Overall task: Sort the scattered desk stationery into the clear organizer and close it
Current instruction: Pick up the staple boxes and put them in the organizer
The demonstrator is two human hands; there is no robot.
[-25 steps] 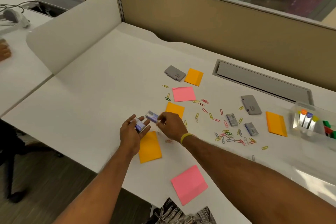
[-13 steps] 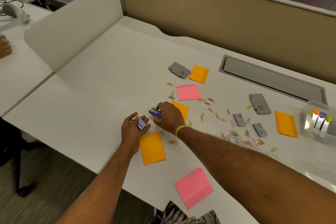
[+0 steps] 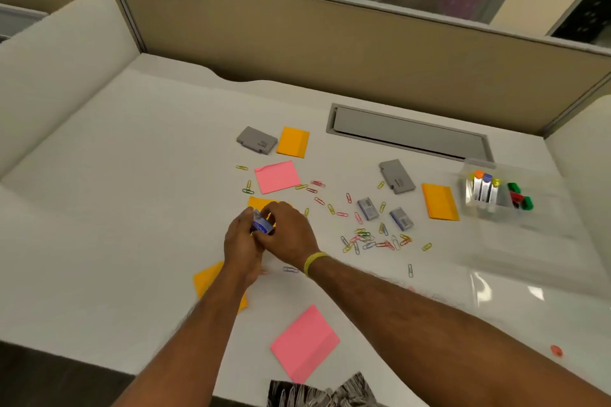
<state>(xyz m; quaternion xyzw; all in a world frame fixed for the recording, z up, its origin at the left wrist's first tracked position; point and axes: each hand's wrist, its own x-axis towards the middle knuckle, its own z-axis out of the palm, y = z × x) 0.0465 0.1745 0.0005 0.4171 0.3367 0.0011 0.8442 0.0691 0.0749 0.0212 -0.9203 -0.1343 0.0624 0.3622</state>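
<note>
Between both hands: small blue boxes (image 3: 263, 225) pressed together, left hand (image 3: 243, 243) and right hand (image 3: 287, 235) both curled round them. Clear organizer (image 3: 471, 167) well right of right hand. Risk: loose two-handed pinch, one box slips in carry, lands among paper clips (image 3: 367, 239).

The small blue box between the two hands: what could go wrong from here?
1. The left hand and the right hand hold the small blue box together; it may slip when one lets go, and the clear organizer stands far to the right.
2. The right forearm lies close to loose paper clips; a sweep toward the organizer could scatter them.
</note>
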